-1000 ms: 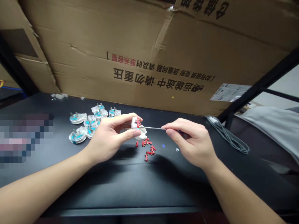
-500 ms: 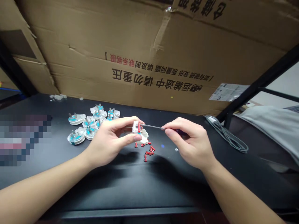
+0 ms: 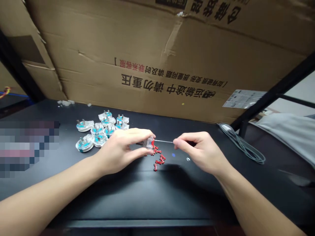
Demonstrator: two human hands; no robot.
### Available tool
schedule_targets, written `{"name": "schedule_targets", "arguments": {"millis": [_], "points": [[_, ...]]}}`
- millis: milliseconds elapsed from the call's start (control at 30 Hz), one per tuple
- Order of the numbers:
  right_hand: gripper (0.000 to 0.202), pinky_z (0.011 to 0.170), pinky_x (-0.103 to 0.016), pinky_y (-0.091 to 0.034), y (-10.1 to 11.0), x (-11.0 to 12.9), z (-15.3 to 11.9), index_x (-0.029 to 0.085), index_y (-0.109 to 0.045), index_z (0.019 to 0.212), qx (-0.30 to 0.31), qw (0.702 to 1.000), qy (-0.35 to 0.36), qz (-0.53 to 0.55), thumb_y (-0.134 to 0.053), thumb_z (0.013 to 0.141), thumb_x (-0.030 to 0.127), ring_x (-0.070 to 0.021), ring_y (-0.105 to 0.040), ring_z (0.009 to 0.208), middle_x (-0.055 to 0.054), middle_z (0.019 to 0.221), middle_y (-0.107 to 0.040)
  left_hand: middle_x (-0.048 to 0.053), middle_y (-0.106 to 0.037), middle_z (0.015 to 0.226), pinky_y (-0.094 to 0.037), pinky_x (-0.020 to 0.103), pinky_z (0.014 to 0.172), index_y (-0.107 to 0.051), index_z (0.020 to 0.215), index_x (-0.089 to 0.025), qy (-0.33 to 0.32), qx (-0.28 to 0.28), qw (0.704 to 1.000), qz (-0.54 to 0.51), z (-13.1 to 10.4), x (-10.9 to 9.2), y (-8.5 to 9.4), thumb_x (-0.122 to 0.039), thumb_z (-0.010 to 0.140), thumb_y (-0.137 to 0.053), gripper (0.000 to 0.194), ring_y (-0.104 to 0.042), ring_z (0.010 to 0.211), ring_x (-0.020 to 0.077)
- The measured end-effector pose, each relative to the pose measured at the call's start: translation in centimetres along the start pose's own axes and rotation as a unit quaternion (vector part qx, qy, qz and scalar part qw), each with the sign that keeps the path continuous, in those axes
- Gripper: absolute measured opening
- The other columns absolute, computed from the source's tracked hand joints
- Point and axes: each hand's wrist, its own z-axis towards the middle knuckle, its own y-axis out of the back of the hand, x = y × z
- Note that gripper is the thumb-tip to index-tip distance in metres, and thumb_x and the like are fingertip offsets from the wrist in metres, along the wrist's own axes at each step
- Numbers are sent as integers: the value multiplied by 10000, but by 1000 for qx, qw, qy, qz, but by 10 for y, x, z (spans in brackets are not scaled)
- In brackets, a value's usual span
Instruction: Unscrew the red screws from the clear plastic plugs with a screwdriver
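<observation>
My left hand [image 3: 120, 150] pinches a clear plastic electrical plug [image 3: 148, 143] between thumb and fingers. A red part [image 3: 152, 143] shows at the plug's right-hand end. My right hand [image 3: 205, 152] is closed around a screwdriver [image 3: 163, 141]; its handle is hidden in the fingers. The thin metal shaft points left and its tip meets the plug's red end. Whether the tip sits in a screw is too small to tell. Below the plug, several small red parts with dark ends [image 3: 159, 160] lie on the black table [image 3: 137, 200].
Several clear plugs with blue insides [image 3: 98, 129] stand prongs up at left. Clear scraps [image 3: 66, 103] lie behind them. A coiled grey cable [image 3: 243, 144] is at right. A large cardboard sheet [image 3: 98, 88] stands along the back, beside a black frame post [image 3: 270, 91].
The plug has turned in my left hand, and its pale curved part below no longer shows. The screwdriver is lower and still meets the red end. The whole view has shifted slightly.
</observation>
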Motion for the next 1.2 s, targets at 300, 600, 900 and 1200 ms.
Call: {"name": "schedule_targets", "arguments": {"millis": [300,600,900,1200], "points": [[106,580,-283,-509,-6,-5,-1,252,-715,953,-205,972,111,1,-710,848,237,-145,-613,679,-37,891,-680,25,-680,862,-484,284,770,-714,899,-172,132,43,973,-186,6,1,-6,-389,894,-625,235,-623,821,190],[182,530,-255,-464,-12,-8,-2,281,-624,1109,-192,969,19,153,-607,931,249,-113,-550,542,51,628,-565,54,-718,945,-512,270,791,-725,970,-166,66,-27,989,-127,0,0,-4,-396,858,-687,258,-651,861,202],[208,497,-268,-457,-9,-3,-2,285,-535,1181,-170,970,12,172,-530,973,278,-128,-569,546,36,662,-585,62,-732,994,-527,295,826,-723,1028,-179,53,-42,990,-127,-3,2,-5,-364,854,-704,255,-661,898,214],[289,546,-292,-488,-11,-6,-2,296,-503,1203,-161,969,47,181,-592,932,250,-152,-610,639,14,773,-604,61,-723,1034,-541,300,847,-712,1054,-182,69,-47,979,-187,-3,7,-6,-336,853,-709,253,-670,901,211]]}}
